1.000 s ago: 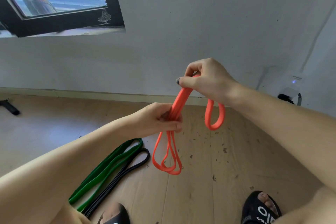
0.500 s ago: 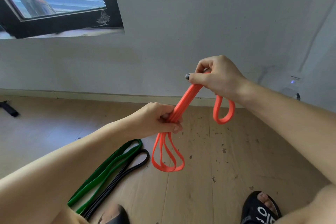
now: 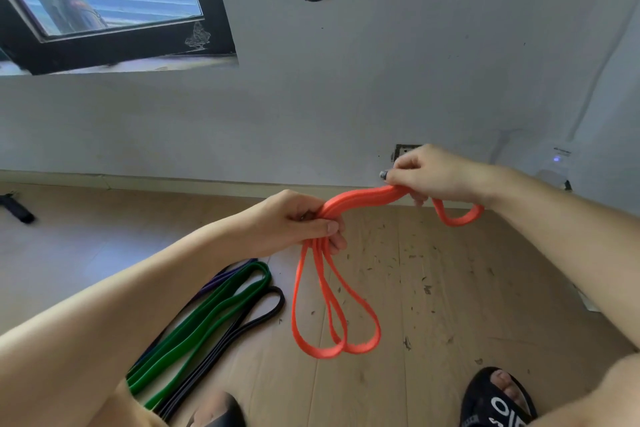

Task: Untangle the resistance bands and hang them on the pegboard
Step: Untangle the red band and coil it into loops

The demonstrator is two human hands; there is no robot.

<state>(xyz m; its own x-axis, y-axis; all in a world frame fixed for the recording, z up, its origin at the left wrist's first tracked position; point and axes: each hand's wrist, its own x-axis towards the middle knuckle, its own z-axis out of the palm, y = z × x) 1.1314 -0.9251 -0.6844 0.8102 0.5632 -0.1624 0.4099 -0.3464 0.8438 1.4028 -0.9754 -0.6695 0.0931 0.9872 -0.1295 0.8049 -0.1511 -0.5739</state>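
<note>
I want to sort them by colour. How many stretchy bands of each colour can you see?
Orange band: 1, held in both hands
Green band: 1, on the floor
Black band: 1, on the floor
Purple band: 1, mostly hidden under the green band
Total: 4

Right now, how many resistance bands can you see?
4: an orange band held in both hands, and a green band, a black band and a partly hidden purple band on the floor.
</note>
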